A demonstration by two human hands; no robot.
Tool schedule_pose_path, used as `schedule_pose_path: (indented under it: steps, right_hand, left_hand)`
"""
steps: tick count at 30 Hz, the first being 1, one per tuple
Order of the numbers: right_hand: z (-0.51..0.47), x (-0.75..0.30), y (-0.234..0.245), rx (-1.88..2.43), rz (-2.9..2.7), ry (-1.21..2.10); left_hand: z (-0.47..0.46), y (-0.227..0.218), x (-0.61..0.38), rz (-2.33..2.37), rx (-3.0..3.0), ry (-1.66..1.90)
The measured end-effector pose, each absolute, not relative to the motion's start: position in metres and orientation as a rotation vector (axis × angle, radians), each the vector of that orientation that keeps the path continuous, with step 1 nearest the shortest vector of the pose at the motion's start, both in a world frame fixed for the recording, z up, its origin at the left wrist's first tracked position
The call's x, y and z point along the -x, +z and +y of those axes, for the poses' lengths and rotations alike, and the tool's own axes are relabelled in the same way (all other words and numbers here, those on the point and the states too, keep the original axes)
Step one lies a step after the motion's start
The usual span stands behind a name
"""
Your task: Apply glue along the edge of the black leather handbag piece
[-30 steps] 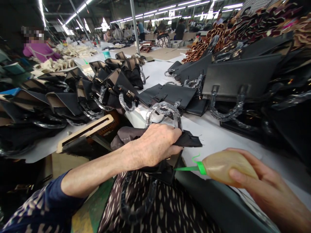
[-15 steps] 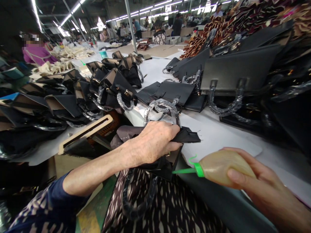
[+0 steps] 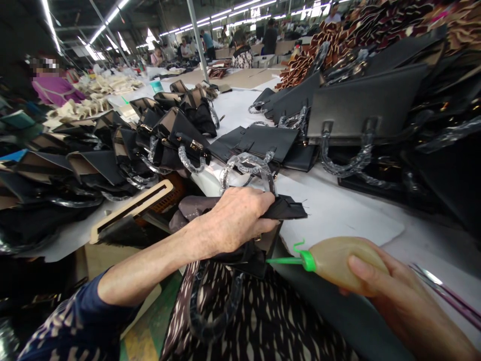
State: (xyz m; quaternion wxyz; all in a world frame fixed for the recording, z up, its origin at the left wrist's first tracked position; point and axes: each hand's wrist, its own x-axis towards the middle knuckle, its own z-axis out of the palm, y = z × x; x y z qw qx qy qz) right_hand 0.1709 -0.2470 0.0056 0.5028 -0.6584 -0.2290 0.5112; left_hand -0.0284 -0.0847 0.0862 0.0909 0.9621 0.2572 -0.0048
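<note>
My left hand (image 3: 240,216) is closed on a black handbag (image 3: 289,207), its fingers pinching a flap of dark fabric with loose threads at the end. One bag handle (image 3: 216,321), wrapped in clear film, hangs over my patterned apron; another wrapped handle (image 3: 268,175) shows just beyond my knuckles. In my right hand (image 3: 391,281) is a squeeze bottle (image 3: 343,260) of yellowish liquid with a green cap and a long green nozzle. The nozzle tip points left, close to the bag's dark edge; whether it touches cannot be made out. My left palm hides part of the bag.
Black handbags (image 3: 180,133) crowd the table to the left, and more (image 3: 364,108) are heaped at the right. A pair of tweezers (image 3: 447,291) lies by my right wrist. A cream frame piece (image 3: 131,208) stands left. Brown leather strips (image 3: 311,55) are piled behind; several people work farther off.
The bottle has shifted slightly down, its nozzle now more level. The tweezers have come into sight beside my right wrist. My left hand keeps its grip on the bag.
</note>
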Motion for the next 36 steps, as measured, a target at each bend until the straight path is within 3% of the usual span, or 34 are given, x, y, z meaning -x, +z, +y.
schedule_pose_path:
  steps: [36]
  right_hand:
    - [-0.267, -0.147, 0.004, 1.565, -0.236, 1.319]
  left_hand:
    - [-0.084, 0.087, 0.025, 0.793, -2.833, -0.011]
